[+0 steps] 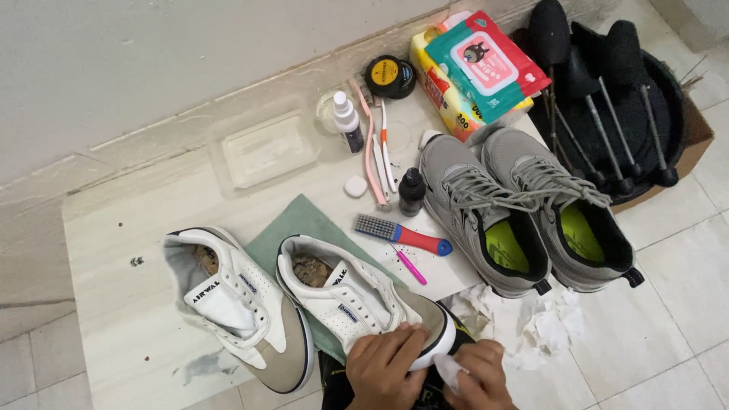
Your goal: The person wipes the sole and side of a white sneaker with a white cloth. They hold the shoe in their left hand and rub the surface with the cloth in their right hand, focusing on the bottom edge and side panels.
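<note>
My left hand (383,368) presses down on the toe of a white and beige sneaker (357,300) lying on a green cloth (304,224). My right hand (474,380) sits beside the toe, pinching a crumpled white wipe (448,372). The matching white sneaker (235,304) lies to the left on the pale board (114,304), laces out and tongue pulled open.
A pair of grey sneakers (524,209) with lime insoles stands to the right. Used white wipes (531,319) litter the floor. A red-handled brush (402,234), toothbrushes (377,148), small bottles, a polish tin (389,76), wipe packs (482,64), a clear tray (266,148) and black shoe trees (607,99) lie behind.
</note>
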